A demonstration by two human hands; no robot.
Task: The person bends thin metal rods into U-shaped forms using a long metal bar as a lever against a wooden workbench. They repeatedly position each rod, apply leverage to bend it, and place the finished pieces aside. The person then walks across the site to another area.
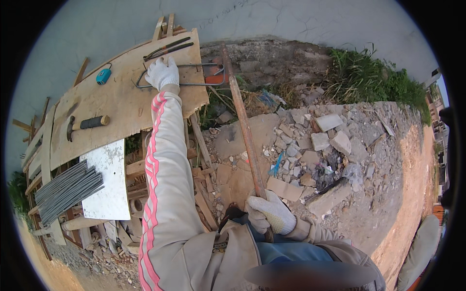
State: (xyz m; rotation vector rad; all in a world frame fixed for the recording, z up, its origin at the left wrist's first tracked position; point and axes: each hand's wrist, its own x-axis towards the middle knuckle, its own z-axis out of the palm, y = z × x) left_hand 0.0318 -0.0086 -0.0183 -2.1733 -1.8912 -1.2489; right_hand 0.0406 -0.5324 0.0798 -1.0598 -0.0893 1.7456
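Note:
My left hand [162,74], in a white knitted glove, reaches over a plywood board at the far left. Its fingers curl down on the metal frame of a hacksaw [198,85]; part of the saw is hidden beneath the palm. Long-handled pincers [174,48] with dark grips lie just beyond that hand. Close to my body, my right hand [273,213], also gloved, is wrapped round a long rusty metal pipe [241,114]. The pipe slants up and away, its far end near the wall's foot.
On the plywood [124,104] lie a claw hammer [87,125] and a turquoise tape measure [103,76]. A bundle of thin metal rods [68,189] rests by a white panel [106,186]. Rubble [320,140] covers the ground to the right; a grey wall [301,22] stands behind.

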